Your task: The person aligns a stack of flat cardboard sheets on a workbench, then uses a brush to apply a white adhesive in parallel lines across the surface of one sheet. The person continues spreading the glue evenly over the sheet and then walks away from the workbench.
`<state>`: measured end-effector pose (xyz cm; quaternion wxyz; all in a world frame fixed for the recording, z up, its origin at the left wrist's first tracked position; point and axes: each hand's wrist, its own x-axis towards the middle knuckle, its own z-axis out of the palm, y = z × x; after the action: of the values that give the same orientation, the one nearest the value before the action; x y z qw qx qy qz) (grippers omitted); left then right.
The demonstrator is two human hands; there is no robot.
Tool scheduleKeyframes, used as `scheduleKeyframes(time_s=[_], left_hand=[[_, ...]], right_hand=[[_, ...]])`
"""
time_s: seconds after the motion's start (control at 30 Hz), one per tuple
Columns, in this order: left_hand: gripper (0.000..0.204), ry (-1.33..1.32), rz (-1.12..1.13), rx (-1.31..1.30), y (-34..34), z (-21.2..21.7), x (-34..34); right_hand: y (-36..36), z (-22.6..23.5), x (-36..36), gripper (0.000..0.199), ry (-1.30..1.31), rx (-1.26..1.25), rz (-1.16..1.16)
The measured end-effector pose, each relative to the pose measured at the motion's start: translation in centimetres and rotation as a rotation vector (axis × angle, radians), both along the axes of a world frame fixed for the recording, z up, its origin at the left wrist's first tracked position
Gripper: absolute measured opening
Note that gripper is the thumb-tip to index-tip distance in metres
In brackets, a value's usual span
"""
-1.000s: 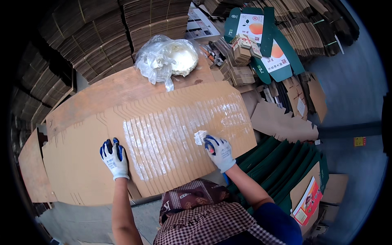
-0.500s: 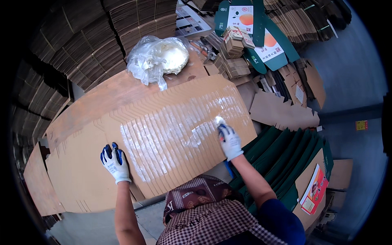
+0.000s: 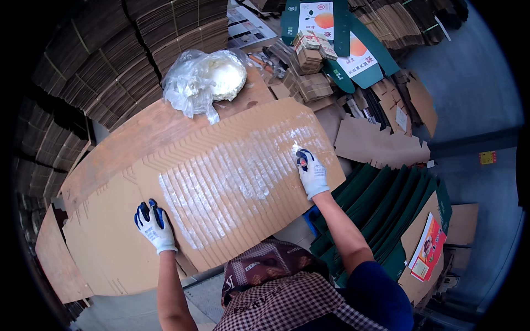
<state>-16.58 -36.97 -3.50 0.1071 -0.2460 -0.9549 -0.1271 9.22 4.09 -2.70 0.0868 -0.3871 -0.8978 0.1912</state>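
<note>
Fanned brown cardboard sheets [image 3: 243, 220] overlap in narrow steps across the table, with white paste smeared over their exposed strips. My left hand [image 3: 154, 225], in a white glove with blue fingers, lies with fingers spread on the cardboard left of the smeared area. Over the right part of the sheets, my gloved right hand [image 3: 312, 174] is closed round a small white-tipped brush [image 3: 296, 149]. Its tip is at the pasted strips; most of its handle is hidden in my fingers. Beyond the sheets sits a bowl of white paste [image 3: 229, 74] wrapped in a clear plastic bag [image 3: 187, 88].
Wooden tabletop [image 3: 130, 129] shows behind the sheets. Tall cardboard stacks [image 3: 105, 60] rise at the far left. Green folded cartons [image 3: 375, 209] stand at my right, beside a red printed box panel [image 3: 429, 248]. Flattened green fruit boxes [image 3: 359, 58] and small cartons [image 3: 309, 55] lie at the back right.
My right hand has moved slightly away from me over the sheets with the brush, its wrist now more upright. My left hand stays in place on the cardboard. The view has shifted a little.
</note>
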Motion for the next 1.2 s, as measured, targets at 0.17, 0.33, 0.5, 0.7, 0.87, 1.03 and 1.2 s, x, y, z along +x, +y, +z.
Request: scheduleKeyframes(time_s=[0.17,0.33,0.5,0.7,0.87,1.03,1.2], left_hand=[[0.038,0.02,-0.021,-0.007,-0.5,-0.9,-0.1],[0.039,0.031,-0.025,-0.018,-0.7,-1.1,-0.2],[0.039,0.045,-0.022,-0.034,-0.8,-1.0,-0.1],[0.037,0.035,-0.02,-0.036,-0.5,-0.7,0.0],[0.037,0.032,-0.016,-0.024,-0.3,-0.2,0.0],[0.038,0.021,-0.024,-0.003,0.0,-0.5,-0.1],[0.039,-0.008,0.007,0.008,-0.3,0.2,0.1]], right_hand=[[-5.6,2.7,-1.7,0.042,0.128,-0.144,0.275],[2.9,-0.5,-1.3,0.041,0.048,-0.023,-0.046],[0.0,2.0,-3.1,0.04,0.277,-0.085,0.102],[6.1,-0.4,-2.7,0.04,0.113,-0.016,-0.194],[3.3,1.2,-7.1,0.045,0.483,-0.16,-0.383],[2.6,-4.0,-10.5,0.039,0.678,-0.182,-0.225],[7.4,-2.3,-9.8,0.041,0.53,-0.148,-0.443]])
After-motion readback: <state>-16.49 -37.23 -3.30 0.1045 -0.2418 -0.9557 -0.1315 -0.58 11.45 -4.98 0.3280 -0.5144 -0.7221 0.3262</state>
